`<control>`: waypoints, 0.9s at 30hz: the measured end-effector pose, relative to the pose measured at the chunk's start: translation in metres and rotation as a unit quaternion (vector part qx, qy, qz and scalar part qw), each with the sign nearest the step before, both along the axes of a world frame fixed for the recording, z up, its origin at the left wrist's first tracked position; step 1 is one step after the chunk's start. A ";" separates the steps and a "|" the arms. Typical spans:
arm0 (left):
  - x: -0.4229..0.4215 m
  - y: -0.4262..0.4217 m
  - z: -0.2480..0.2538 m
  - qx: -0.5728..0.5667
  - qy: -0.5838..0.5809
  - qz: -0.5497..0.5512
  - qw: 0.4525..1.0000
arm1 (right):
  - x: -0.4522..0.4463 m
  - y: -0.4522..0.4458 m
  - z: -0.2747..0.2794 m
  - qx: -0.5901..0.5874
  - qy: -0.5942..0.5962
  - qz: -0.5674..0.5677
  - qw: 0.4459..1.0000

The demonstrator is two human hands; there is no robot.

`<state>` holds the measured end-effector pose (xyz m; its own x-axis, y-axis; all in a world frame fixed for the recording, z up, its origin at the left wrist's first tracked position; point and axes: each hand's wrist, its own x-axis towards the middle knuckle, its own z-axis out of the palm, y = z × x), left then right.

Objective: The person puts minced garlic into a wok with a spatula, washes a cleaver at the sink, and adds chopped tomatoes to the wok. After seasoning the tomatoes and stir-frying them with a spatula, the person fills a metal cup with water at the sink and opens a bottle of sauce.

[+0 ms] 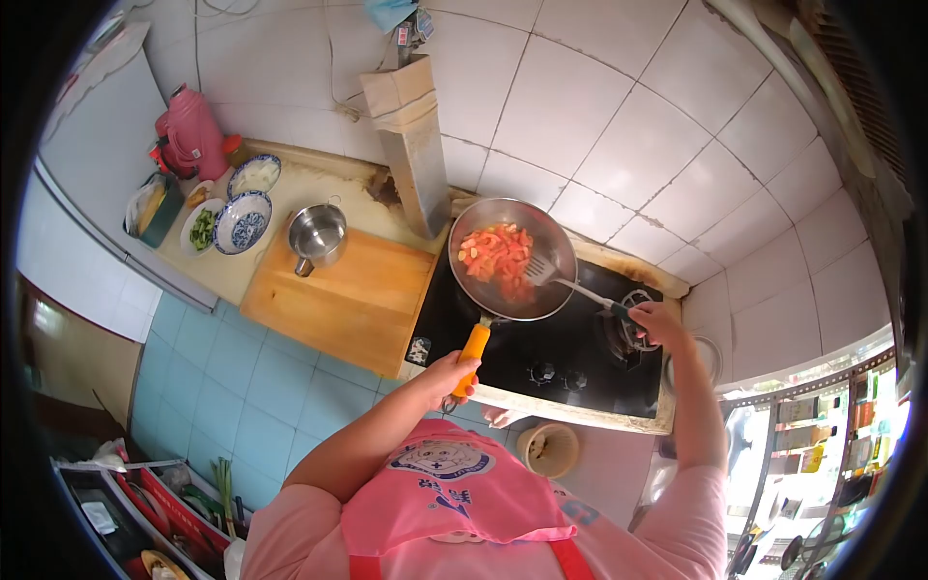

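Note:
My left hand (452, 375) is wrapped round the orange handle (474, 350) of a frying pan (467, 290), which sits on the left side of the black gas stove (503, 350). Chopped tomato pieces (495, 253) lie in the pan, mostly at its left and middle. In my right hand (657, 324) is the dark grip of a slotted spatula (580, 288). Its slotted metal head rests inside the pan against the right edge of the tomatoes. Steam or glare blurs the lower part of the food.
Left of the stove lies a wooden board (338, 300) with a metal pot (317, 235) on it. Farther left stand a blue-patterned bowl (242, 222), a plate of chopped greens (201, 229) and a pink thermos (193, 130). A bin (548, 449) stands below the stove.

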<state>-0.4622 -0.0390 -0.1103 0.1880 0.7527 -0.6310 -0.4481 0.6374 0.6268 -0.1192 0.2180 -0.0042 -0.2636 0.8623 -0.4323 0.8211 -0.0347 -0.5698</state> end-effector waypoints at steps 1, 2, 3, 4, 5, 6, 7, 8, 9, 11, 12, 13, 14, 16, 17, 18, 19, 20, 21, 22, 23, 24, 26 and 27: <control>0.001 0.000 0.001 -0.005 0.004 0.001 1.000 | 0.003 0.004 -0.014 -0.059 0.062 -0.038 0.996; 0.002 0.000 0.001 -0.010 0.007 0.000 1.000 | -0.006 -0.001 -0.020 -0.100 0.093 -0.051 0.989; 0.003 0.000 -0.001 -0.011 0.007 0.002 1.000 | -0.015 -0.004 -0.034 -0.101 0.092 -0.049 0.989; 0.003 0.000 -0.005 -0.007 0.001 0.003 1.000 | -0.023 -0.006 -0.056 -0.085 0.133 -0.057 0.986; 0.002 0.000 -0.005 -0.002 -0.004 0.003 1.000 | -0.032 -0.011 -0.066 -0.068 0.174 -0.066 0.980; 0.002 -0.001 -0.005 -0.003 -0.002 0.003 1.000 | -0.036 -0.013 -0.071 -0.070 0.175 -0.066 0.980; 0.002 -0.001 -0.003 -0.001 0.007 0.006 1.000 | -0.042 -0.019 -0.069 -0.042 0.184 -0.050 0.981; 0.003 -0.001 -0.001 0.001 0.016 0.007 1.000 | -0.045 -0.025 -0.065 -0.014 0.194 -0.036 0.980; 0.004 -0.001 0.000 0.001 0.017 0.005 1.000 | -0.047 -0.028 -0.058 -0.014 0.194 -0.038 0.980; 0.004 -0.001 0.001 -0.006 0.017 0.010 1.000 | -0.052 -0.037 -0.036 0.034 0.139 -0.002 0.990; 0.004 -0.001 0.000 -0.007 0.019 0.006 1.000 | -0.052 -0.041 -0.029 0.033 0.140 -0.006 0.990; 0.003 -0.001 -0.002 0.000 0.018 0.006 1.000 | -0.052 -0.044 -0.023 0.139 0.104 0.071 0.982; 0.003 -0.001 -0.002 0.007 0.017 0.006 1.000 | -0.052 -0.050 -0.014 0.243 0.065 0.145 0.957; 0.003 0.000 -0.001 0.003 0.019 0.002 1.000 | -0.058 -0.068 0.011 0.314 0.046 0.193 0.928; 0.004 0.001 0.000 -0.001 0.021 0.002 1.000 | -0.063 -0.078 0.027 0.383 0.027 0.244 0.891; 0.004 0.001 -0.002 -0.001 0.021 -0.002 1.000 | -0.067 -0.091 0.042 0.383 0.025 0.241 0.892; 0.005 0.002 -0.004 -0.004 0.019 0.005 1.000 | -0.070 -0.104 0.057 0.400 -0.019 0.258 0.879; 0.004 0.002 -0.006 -0.007 0.017 0.013 1.000 | -0.072 -0.115 0.071 0.417 -0.062 0.275 0.864; 0.004 0.002 -0.003 -0.007 0.017 0.011 1.000 | -0.070 -0.123 0.084 0.416 -0.063 0.273 0.865; 0.003 0.001 0.003 -0.006 0.020 0.007 1.000 | -0.069 -0.130 0.096 0.433 -0.077 0.289 0.850; 0.003 0.001 0.006 -0.006 0.024 0.002 1.000 | -0.068 -0.137 0.108 0.450 -0.092 0.305 0.834; 0.003 0.001 0.006 -0.006 0.024 0.001 1.000 | -0.068 -0.144 0.122 0.453 -0.097 0.302 0.833; 0.002 0.001 0.005 -0.007 0.022 0.002 1.000 | -0.065 -0.152 0.143 0.434 -0.110 0.303 0.841; 0.002 0.001 0.005 -0.006 0.021 0.001 1.000 | -0.064 -0.153 0.150 0.414 -0.123 0.306 0.848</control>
